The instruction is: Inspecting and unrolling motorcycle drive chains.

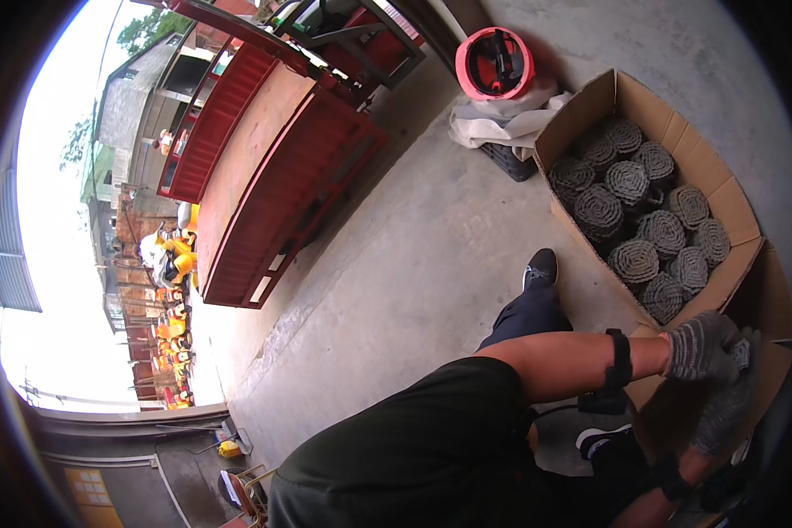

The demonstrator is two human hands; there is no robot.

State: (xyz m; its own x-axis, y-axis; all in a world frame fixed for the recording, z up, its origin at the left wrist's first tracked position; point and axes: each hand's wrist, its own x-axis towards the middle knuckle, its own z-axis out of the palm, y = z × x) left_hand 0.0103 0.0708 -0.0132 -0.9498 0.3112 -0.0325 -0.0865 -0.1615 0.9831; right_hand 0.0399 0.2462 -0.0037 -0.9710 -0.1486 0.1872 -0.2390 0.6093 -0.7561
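Observation:
My left hand (702,347), in a grey knitted glove, reaches right over an open cardboard box with its fingers closed. Beside its fingertips shows a small pale grey piece (742,354), mostly covered by the gloves; its kind is unclear. Below it is my right hand (722,415), gloved alike, in shadow, its fingers hard to make out. Just beyond my hands stands a larger open cardboard box (708,163). Several tightly wound grey coils (627,182) with a ribbed, chain-like texture stand packed inside it.
A red hard hat (495,63) lies upturned on pale cloth (510,123) beside the large box. At the upper left stands a red metal trailer-like bed (273,194). My dark shoe (541,267) rests on the concrete floor (396,290). Yellow machines (174,330) stand outside.

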